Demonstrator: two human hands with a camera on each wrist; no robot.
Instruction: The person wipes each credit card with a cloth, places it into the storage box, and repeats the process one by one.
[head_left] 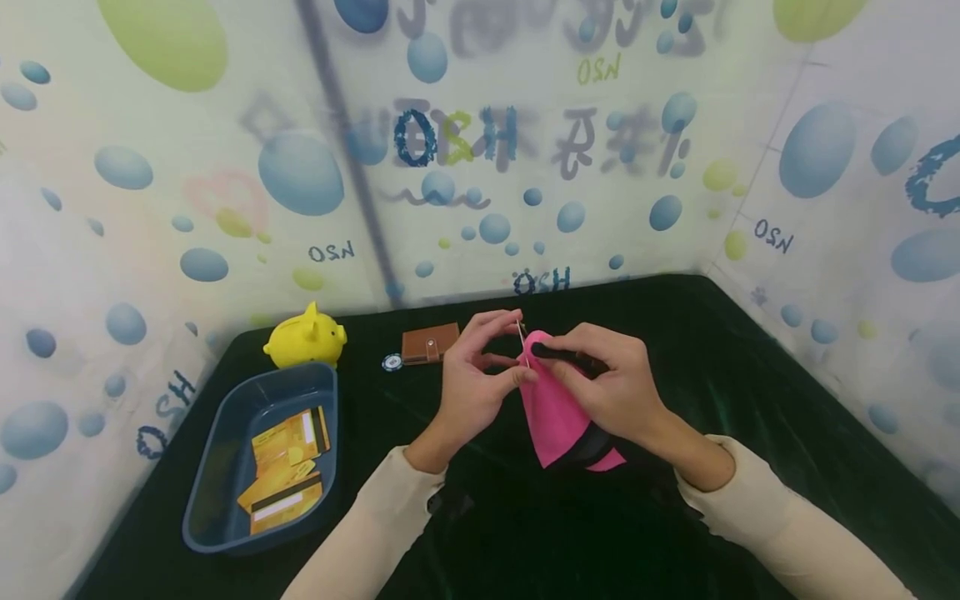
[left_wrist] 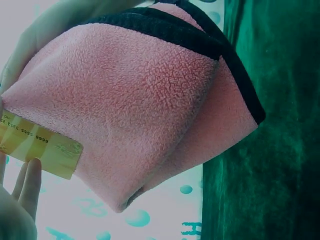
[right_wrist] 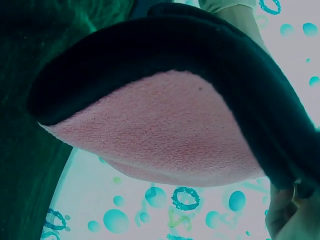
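In the head view, my left hand pinches a gold bank card by its edges, thumb below and fingers above. The card is seen nearly edge-on there; the left wrist view shows the gold card with raised numbers on its face. My right hand grips a pink fleecy cloth with a black border, close beside the card. The cloth hangs down in folds and covers part of the card in the left wrist view. Its black border fills much of the right wrist view, hiding most of the right hand.
A blue plastic basin at the left holds several gold cards. Behind it stands a yellow piggy bank. A brown wallet and a poker chip lie toward the back of the dark green tablecloth.
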